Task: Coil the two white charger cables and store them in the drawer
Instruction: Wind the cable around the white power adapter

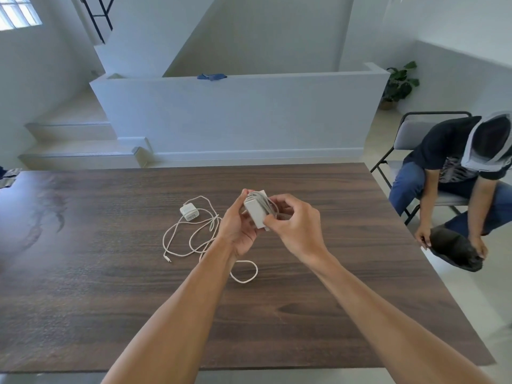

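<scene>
Frame centre: left hand (238,228) grip holds 1st charger (256,211), cable nearly all wrapped round it; right hand (294,228) pinches the wrap. 2nd charger (189,211) w/ loose cable, uncoiled on tabletop (110,300) left of hands. Drawer not visible; roughly halfway thru coiling.

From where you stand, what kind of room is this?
Probably a home's living area: pale tiled stair steps climb behind a low white wall, a potted green plant fills the corner, and a dark wooden table serves as workspace.
</scene>
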